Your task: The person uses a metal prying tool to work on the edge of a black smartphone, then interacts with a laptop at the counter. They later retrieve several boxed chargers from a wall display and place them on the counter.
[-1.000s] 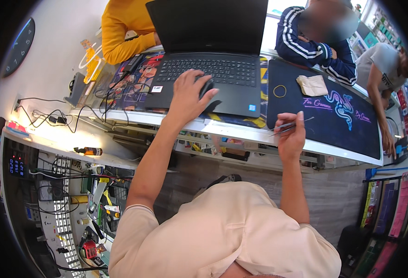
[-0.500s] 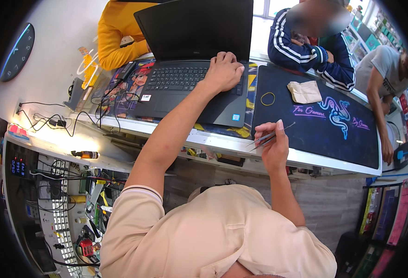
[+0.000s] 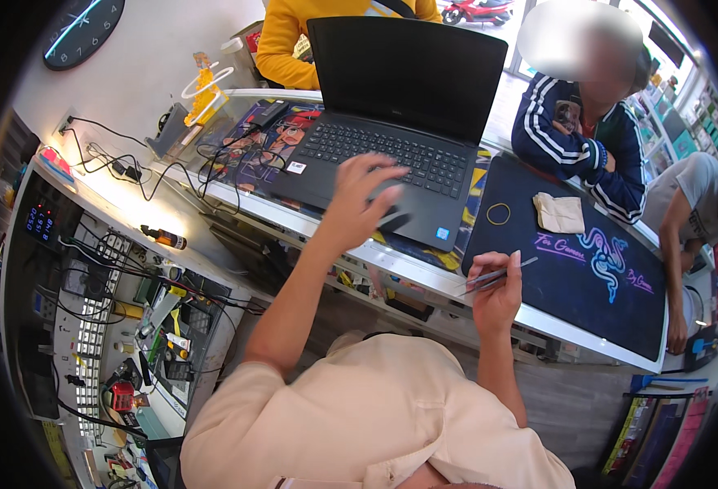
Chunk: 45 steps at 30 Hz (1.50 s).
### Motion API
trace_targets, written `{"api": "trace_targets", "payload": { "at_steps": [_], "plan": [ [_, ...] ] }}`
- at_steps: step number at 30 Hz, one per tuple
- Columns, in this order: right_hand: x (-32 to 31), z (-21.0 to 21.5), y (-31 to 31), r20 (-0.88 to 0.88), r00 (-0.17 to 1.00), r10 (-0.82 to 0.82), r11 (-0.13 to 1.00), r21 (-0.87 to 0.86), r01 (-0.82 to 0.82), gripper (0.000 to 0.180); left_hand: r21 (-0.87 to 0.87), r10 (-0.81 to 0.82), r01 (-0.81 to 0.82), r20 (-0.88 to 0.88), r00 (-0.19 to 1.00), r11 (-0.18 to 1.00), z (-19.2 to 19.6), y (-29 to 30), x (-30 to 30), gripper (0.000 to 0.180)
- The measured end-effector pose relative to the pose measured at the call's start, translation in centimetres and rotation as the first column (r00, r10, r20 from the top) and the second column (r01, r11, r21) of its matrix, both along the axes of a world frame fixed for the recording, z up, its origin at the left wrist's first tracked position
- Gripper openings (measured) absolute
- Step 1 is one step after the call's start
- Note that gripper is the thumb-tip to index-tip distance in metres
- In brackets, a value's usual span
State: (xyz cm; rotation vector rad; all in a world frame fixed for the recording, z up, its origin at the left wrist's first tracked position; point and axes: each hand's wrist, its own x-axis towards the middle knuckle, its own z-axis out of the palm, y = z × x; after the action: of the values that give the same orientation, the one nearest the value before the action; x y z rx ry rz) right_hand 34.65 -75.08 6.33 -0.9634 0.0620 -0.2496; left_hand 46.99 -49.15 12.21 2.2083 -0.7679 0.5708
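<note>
A black laptop (image 3: 294,181) stands with its lid raised on the counter in front of me, its screen (image 3: 408,77) dark. Over its palm rest and the lower keys hovers my left hand (image 3: 363,200), holding nothing, its fingers spread and a little smeared by motion. My right hand (image 3: 496,292) is closed on thin grey tweezers (image 3: 489,279), near the counter's front edge. Beyond that hand, a black printed mat (image 3: 554,281) carries a folded beige cloth (image 3: 560,213) and a yellow rubber band (image 3: 498,214).
People sit across the counter, one in a yellow sleeve (image 3: 285,49), another in a striped jacket (image 3: 538,122). Farther right, a person in grey (image 3: 676,196) leans over. Cables (image 3: 204,183) trail left of the laptop. A crowded workbench (image 3: 159,383) with a small dark bottle (image 3: 163,237) flanks me.
My left hand has lifted off the far right of the keyboard and come back toward me. The right hand still holds the tweezers. The whole view has shifted.
</note>
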Motion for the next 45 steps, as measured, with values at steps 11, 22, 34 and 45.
{"api": "trace_targets", "payload": {
  "at_steps": [11, 22, 34, 45],
  "plan": [
    [0.4, 0.3, -0.1, -0.051, 0.999, 0.015, 0.999, 0.042, -0.013, 0.065, -0.409, 0.437, -0.543, -0.328, 0.837, 0.733, -8.9, 14.6, -10.2, 0.030],
    [1.5, 0.6, 0.7, -0.011, 0.933, -0.359, 0.933, 0.020, 0.359, 0.049, 0.169, -0.197, 0.206, -0.067, 0.978, 0.964, 0.6, 2.3, 2.1, 0.027],
    [1.9, -0.1, 1.1, 0.017, 0.914, -0.405, 0.906, -0.129, 0.404, 0.046, 0.596, -0.204, 0.099, 0.111, 0.973, 0.797, -1.1, -12.1, 14.9, 0.037],
    [1.9, 0.0, 0.7, 0.028, 0.921, -0.390, 0.918, -0.068, 0.391, 0.049, 0.679, -0.236, 0.101, 0.109, 0.966, 0.727, 0.3, -12.0, 15.3, 0.035]
  ]
}}
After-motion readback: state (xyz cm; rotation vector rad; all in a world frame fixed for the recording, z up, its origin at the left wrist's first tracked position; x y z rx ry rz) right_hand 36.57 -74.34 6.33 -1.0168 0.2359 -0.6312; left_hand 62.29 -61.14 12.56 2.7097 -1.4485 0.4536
